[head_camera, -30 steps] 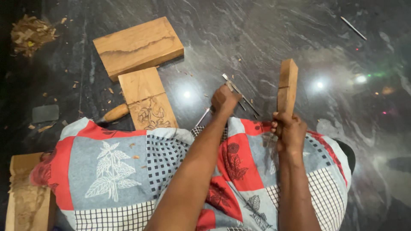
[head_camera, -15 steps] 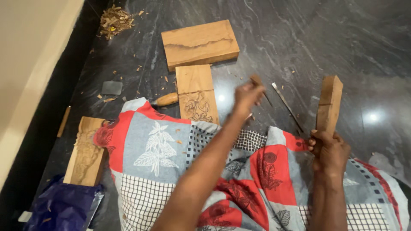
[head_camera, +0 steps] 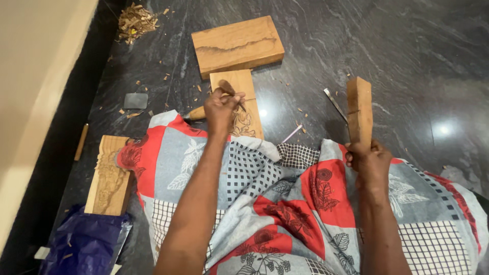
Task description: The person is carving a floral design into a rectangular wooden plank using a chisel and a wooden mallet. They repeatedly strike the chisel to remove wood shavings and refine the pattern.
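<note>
The dark polished stone floor (head_camera: 407,46) carries a large plain rectangular wooden block (head_camera: 237,45). Just below it lies the small carved wooden panel (head_camera: 243,109), long axis running away from the person. The left hand (head_camera: 222,108) pinches a thin chisel (head_camera: 233,94) upon it; the right hand (head_camera: 368,162), well apart, clenches an upright wooden mallet block (head_camera: 359,109).

On the floor (head_camera: 407,46), a carved plank (head_camera: 239,102) is laid just before a larger block (head_camera: 237,46), a second carved piece (head_camera: 109,175) is set far left beside a bag (head_camera: 84,244), and chisels (head_camera: 333,104) are placed left of the upright mallet (head_camera: 359,109).
</note>
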